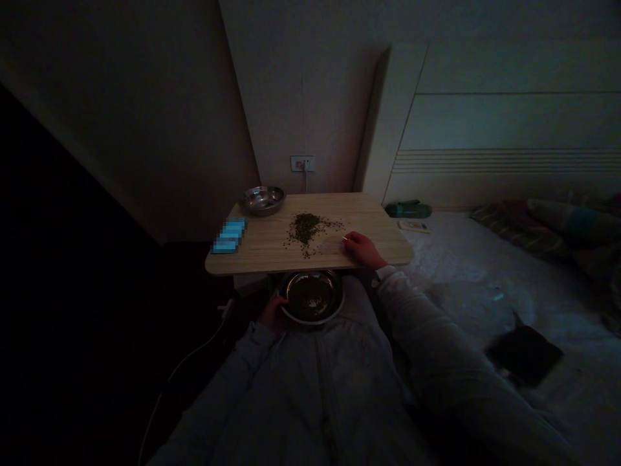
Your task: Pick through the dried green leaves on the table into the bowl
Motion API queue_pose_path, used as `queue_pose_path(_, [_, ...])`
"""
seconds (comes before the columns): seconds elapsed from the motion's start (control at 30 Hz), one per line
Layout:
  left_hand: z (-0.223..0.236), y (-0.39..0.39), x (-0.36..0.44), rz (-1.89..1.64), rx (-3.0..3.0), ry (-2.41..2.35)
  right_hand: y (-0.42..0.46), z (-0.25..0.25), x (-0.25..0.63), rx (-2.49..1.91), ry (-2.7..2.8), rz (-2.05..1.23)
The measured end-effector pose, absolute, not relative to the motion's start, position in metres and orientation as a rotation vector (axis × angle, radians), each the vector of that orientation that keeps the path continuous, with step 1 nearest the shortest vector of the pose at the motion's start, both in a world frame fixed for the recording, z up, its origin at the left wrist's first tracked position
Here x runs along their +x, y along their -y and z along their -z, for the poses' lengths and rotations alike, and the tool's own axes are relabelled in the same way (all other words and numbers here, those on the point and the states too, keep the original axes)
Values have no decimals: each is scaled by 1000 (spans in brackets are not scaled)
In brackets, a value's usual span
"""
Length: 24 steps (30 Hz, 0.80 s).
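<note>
A loose pile of small dark green beans [306, 228] lies on a light wooden tabletop [262, 252], with stray ones scattered around it. Just right of the pile, my right hand [361, 249] is closed, fingers curled together low over the board. From its fingertips a pale, see-through flat piece [330, 244] reaches left toward the beans; its outline is faint. Below the table's front edge, a metal bowl [336, 310] rests at my lap. My left hand [275, 314] grips its left rim. Small grains show dimly inside the bowl.
A second metal bowl [262, 202] stands at the tabletop's back left corner, with a lit phone [229, 236] in front of it. Right of the table is a bed [451, 259] with a green bottle [410, 209] and a remote [413, 226]. A white cable [194, 353] hangs at left.
</note>
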<state>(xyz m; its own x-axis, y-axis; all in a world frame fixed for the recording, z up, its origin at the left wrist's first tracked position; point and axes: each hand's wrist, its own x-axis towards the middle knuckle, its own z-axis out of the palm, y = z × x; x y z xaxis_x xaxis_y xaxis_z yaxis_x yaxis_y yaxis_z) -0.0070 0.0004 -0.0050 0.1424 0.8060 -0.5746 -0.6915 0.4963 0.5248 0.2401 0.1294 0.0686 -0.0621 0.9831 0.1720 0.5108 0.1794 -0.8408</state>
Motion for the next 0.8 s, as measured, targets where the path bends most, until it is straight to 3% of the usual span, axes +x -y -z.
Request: queue_pose_path(0.8, [-5, 2, -4, -1059, 105, -989, -131, -68, 238, -1471, 1737, -788])
